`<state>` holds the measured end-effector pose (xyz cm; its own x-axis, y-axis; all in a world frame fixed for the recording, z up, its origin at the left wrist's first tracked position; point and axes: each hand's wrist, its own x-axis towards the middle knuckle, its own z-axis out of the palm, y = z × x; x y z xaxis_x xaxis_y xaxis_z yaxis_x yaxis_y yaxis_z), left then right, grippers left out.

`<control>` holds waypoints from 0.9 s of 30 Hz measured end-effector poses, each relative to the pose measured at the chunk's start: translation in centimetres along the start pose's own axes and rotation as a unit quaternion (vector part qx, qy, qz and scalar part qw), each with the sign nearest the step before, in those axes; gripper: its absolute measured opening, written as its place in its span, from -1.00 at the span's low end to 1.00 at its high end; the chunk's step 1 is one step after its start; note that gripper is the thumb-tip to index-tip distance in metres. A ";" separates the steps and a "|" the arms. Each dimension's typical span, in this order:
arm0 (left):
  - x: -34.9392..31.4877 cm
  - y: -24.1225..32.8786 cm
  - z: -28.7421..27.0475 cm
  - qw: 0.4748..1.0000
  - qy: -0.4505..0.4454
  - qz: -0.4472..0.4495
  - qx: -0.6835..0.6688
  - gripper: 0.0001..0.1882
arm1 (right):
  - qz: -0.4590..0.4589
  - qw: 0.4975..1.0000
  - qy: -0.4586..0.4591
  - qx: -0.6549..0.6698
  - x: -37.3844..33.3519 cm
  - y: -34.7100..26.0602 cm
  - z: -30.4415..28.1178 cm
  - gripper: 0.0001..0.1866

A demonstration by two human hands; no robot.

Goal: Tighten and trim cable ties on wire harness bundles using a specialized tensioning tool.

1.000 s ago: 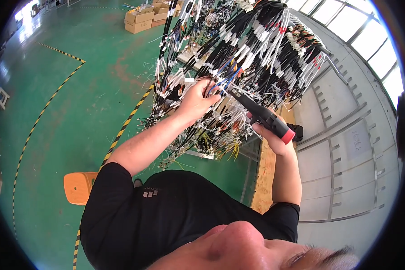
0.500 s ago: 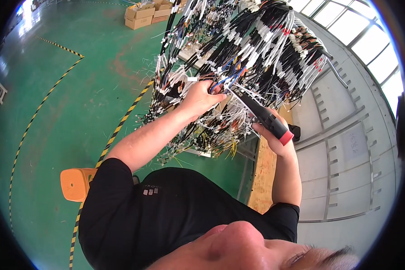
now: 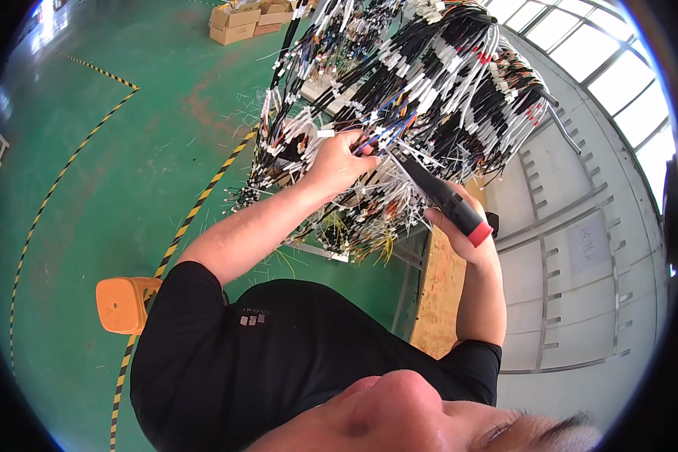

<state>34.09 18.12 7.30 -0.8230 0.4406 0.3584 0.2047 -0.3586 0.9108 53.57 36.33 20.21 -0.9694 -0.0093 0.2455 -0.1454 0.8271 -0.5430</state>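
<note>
My left hand is closed, thumb and fingers pinching a bundle of thin wires, some of them blue. In my right hand is a black cable tie gun with a red end cap. Its narrow nose meets the wires just right of my left fingertips, by a white cable tie. My right fingers are wrapped around its body and partly hidden by it. Behind and around both hands hangs a dense mass of black and white wire harnesses with white connectors.
An orange stool stands at the left by yellow-black floor tape. Open cardboard boxes sit on the green floor at the far side. On the right are a wooden board and a pale wall with metal strips.
My hands and the cable tie gun keep almost the same pose at the wires. The whole view has shifted slightly.
</note>
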 end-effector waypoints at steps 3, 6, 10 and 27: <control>-0.1 0.4 -0.2 0.999 0.007 -0.009 0.045 -0.79 | -0.068 0.995 -0.009 -0.070 0.2 -1.1 -0.2 -0.52; -0.4 1.1 -0.3 0.986 0.042 0.091 0.133 -0.79 | -0.105 0.987 -0.009 -0.125 0.5 -2.2 0.2 -0.49; -0.3 1.5 0.0 0.977 0.040 0.126 0.165 -0.79 | -0.095 0.982 0.001 -0.163 0.6 -2.2 1.0 -0.46; 0.8 1.3 -0.8 0.975 -0.075 -0.114 -0.173 -0.73 | -0.132 0.933 0.216 -0.256 -0.5 3.0 2.6 -0.53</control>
<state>33.23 17.37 8.59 -0.7339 0.6478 0.2042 -0.1871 -0.4818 0.8561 53.08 37.37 16.33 -0.7270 -0.1154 0.6768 -0.1470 0.9891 0.0108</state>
